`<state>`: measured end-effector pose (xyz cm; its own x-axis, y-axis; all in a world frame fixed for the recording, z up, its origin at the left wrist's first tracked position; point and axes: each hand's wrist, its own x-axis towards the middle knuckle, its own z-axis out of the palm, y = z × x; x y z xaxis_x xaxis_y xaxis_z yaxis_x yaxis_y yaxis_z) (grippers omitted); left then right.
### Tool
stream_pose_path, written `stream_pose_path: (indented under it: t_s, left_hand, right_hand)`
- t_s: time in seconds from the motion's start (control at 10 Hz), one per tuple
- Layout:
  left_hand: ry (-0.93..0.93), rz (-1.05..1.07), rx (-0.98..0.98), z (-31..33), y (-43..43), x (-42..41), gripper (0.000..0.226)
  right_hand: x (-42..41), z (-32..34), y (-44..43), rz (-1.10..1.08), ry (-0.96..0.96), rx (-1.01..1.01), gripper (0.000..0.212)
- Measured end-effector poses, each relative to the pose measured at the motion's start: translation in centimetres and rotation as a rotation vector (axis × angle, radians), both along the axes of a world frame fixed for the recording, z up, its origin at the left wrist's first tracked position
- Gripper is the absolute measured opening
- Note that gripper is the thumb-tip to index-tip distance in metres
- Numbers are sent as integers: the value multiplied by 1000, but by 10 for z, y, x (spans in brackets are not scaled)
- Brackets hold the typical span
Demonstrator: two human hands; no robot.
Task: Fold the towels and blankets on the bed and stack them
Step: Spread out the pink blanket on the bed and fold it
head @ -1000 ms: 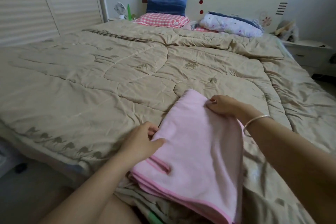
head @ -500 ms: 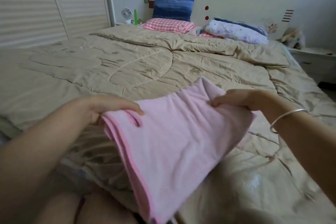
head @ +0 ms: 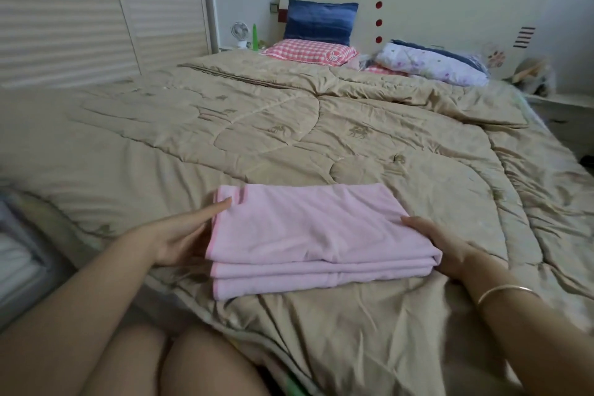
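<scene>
A pink towel (head: 308,231), folded into a flat rectangle of several layers, lies on the beige quilt (head: 257,138) near the bed's foot. My left hand (head: 183,236) rests flat against its left edge, fingers straight and pointing up the bed. My right hand (head: 440,241) lies flat against its right edge, a thin bangle on that wrist. Neither hand grips the cloth. The quilt covers most of the bed, spread out and wrinkled.
At the headboard lie a blue pillow (head: 319,21), a red checked pillow (head: 310,51) and a white floral pillow (head: 430,67). A small fan (head: 240,34) stands at the back left. Wardrobe doors (head: 80,10) line the left; a nightstand (head: 569,112) stands right.
The pink towel was held up between both hands; now it lies flat on the quilt, turned crosswise, and both hands have let go and rest against its two ends.
</scene>
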<state>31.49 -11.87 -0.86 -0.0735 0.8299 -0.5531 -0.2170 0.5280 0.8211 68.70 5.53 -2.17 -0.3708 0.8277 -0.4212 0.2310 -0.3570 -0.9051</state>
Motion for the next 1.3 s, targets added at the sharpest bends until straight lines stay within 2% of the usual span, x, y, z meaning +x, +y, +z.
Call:
stream_pose_path:
  t_s: [0.1, 0.2, 0.3, 0.4, 0.5, 0.6, 0.7, 1.0, 1.2, 1.3]
  left_hand:
    - [112, -56, 16, 10, -6, 9, 69]
    - [174, 62, 146, 18, -10, 23, 56]
    - [91, 290, 267, 34, -17, 16, 28]
    - [55, 451, 259, 54, -46, -11, 17]
    - [85, 413, 162, 62, -88, -56, 32]
    - [125, 431, 107, 58, -138, -108, 30]
    - [126, 476, 87, 45, -177, -154, 26]
    - [330, 870, 185, 51, -280, -309, 61]
    - [392, 1092, 132, 50, -337, -383, 39]
    - [426, 1135, 100, 51, -363, -409, 42]
  right_hand:
    - [-8, 12, -7, -22, 9, 18, 31]
    - [-22, 34, -10, 54, -35, -3, 27]
    - [-44, 56, -16, 38, 20, 118, 28]
    - [-88, 69, -16, 311, 6, 225, 31]
    - [-167, 82, -29, 320, 103, 217, 17]
    - [-260, 89, -64, 415, 151, 136, 9]
    - [-339, 90, -92, 518, 142, 161, 12]
    - [-570, 108, -160, 745, 200, 203, 5]
    - [-687, 103, -204, 854, 178, 186, 10]
    - [-733, 98, -224, 942, 161, 189, 14]
